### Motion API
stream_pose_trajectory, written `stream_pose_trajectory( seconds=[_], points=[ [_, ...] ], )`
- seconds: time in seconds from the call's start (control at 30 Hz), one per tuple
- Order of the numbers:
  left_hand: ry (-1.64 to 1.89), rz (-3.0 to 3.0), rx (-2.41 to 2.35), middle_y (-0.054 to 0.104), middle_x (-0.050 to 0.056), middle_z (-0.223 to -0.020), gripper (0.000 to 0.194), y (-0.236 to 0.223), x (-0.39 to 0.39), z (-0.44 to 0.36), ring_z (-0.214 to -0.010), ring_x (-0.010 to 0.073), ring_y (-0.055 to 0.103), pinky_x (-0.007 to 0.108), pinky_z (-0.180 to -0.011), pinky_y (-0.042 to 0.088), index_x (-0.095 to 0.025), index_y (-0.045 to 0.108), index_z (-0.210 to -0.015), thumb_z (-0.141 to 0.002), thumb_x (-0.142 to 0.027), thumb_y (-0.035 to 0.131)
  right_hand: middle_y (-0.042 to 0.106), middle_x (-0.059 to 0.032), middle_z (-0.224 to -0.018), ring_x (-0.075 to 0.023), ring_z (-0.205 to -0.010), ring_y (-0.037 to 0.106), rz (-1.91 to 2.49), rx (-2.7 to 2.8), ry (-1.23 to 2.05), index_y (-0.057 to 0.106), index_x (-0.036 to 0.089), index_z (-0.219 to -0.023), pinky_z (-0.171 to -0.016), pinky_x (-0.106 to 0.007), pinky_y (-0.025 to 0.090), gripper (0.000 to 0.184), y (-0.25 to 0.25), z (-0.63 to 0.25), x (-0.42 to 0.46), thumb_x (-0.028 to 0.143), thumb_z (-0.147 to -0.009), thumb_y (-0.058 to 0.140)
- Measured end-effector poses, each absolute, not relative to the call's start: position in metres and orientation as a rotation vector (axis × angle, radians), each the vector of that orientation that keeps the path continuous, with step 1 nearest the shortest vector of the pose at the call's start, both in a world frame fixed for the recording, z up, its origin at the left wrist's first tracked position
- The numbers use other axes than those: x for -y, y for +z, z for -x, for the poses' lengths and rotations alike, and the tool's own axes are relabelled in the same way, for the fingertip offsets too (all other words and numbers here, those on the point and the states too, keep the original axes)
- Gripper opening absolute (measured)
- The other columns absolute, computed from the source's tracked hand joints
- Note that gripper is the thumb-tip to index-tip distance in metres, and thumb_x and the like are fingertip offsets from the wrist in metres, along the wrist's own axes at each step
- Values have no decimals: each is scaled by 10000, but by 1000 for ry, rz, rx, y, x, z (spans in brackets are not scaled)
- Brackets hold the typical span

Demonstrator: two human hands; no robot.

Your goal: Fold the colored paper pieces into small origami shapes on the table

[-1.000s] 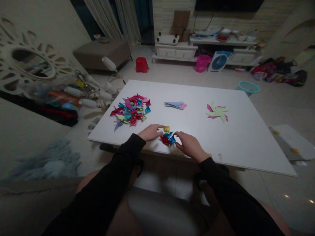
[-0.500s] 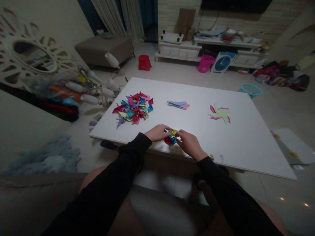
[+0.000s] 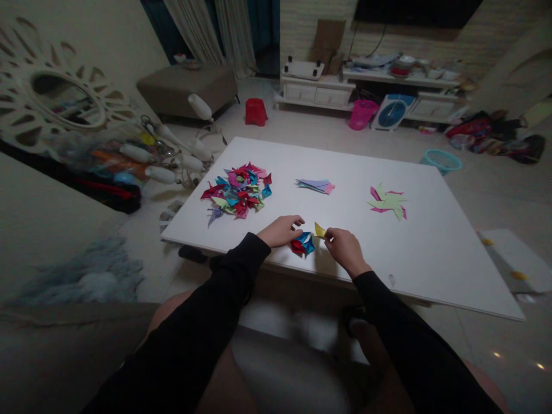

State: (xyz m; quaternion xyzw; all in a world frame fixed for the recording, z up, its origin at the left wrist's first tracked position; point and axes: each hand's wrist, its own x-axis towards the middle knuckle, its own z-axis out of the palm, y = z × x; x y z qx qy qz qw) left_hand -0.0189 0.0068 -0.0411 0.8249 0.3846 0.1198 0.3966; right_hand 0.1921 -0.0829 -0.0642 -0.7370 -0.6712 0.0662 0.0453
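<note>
Between the thumb and fingers of my right hand (image 3: 344,248) is a yellow folded paper piece (image 3: 319,230), held just above the table near its front edge. My left hand (image 3: 282,231) has its thumb and fingers apart, close over a small cluster of blue and red folded papers (image 3: 303,245) lying on the table. Whether the left fingertips touch that cluster I cannot tell. To the left lies a heap of colourful origami cranes (image 3: 241,190). A fan of narrow folded papers (image 3: 315,186) lies farther back, and a green and pink pinwheel-shaped stack (image 3: 388,201) lies to the right.
Everything stands on a white table (image 3: 435,247). A small clear item (image 3: 391,280) lies near its front edge. Lamp arms with white shades (image 3: 161,174) crowd the table's left side. A turquoise basket (image 3: 442,161) stands on the floor behind the right corner.
My right hand has moved right with the yellow paper, away from the left hand. The left hand's fingers have opened off it, and the blue and red cluster shows more fully.
</note>
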Motion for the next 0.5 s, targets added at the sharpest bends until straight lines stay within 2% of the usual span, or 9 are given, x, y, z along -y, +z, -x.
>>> stream_pose_trajectory(
  seconds=[0.27,0.5],
  points=[
    [167,-2246,-991,726,93,-1154,310,-37,-8,27,-970,187,691,274,-887,522,-135,672,-1160,-886,-237,568,762,-54,-957,-207,-850,674,2283,2090,347,720,238,-931,-673,-278,365,158,-87,-189,81,223,-897,566],
    [-89,-2293,-1263,692,116,-1252,401,-45,-26,58,-1140,228,646,288,-985,470,-134,650,-1238,-894,-318,557,762,-18,-981,-217,-887,680,2244,2076,382,695,254,-1077,-656,-280,385,225,-74,-183,85,283,-880,590]
  ],
)
